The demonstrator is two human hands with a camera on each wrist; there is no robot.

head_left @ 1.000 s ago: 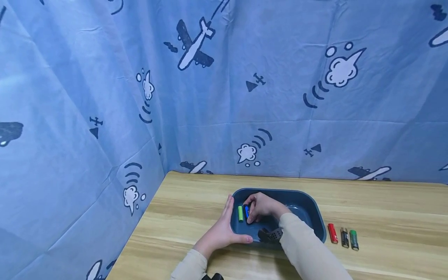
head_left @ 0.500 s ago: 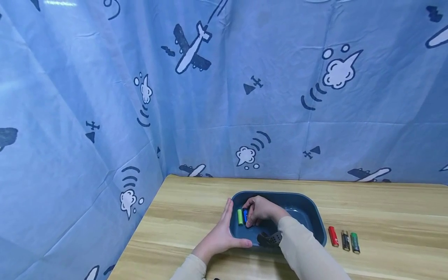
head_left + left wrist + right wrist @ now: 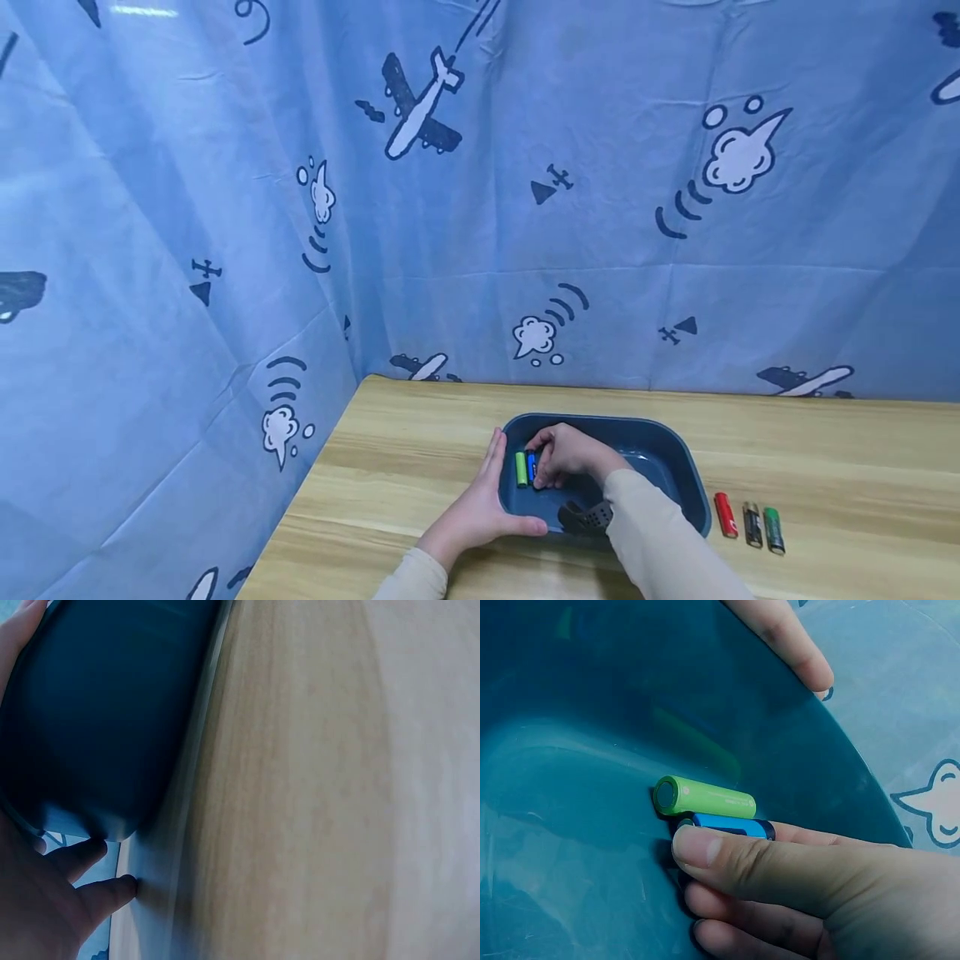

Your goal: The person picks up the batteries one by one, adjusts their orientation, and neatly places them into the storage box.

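No brand or writing can be read on any of the batteries; the small print on them is too blurred to make out. The right hand (image 3: 564, 457) reaches into the dark blue tray (image 3: 678, 467) on the wooden table (image 3: 405, 467) and pinches the blue battery (image 3: 731, 826) between curled fingers and thumb, low against the tray's floor near its left wall. The green battery (image 3: 705, 799) lies just beside the blue one, touching it, side by side. The left hand (image 3: 480, 508) rests flat against the outside of the tray's left wall, fingers straight, thumb along the near rim. On the table to the right of the tray lie a red battery (image 3: 725, 514), a dark battery (image 3: 752, 523) and a green-ended battery (image 3: 774, 530) in a row. A blue cloth (image 3: 225, 208) printed with planes hangs behind.
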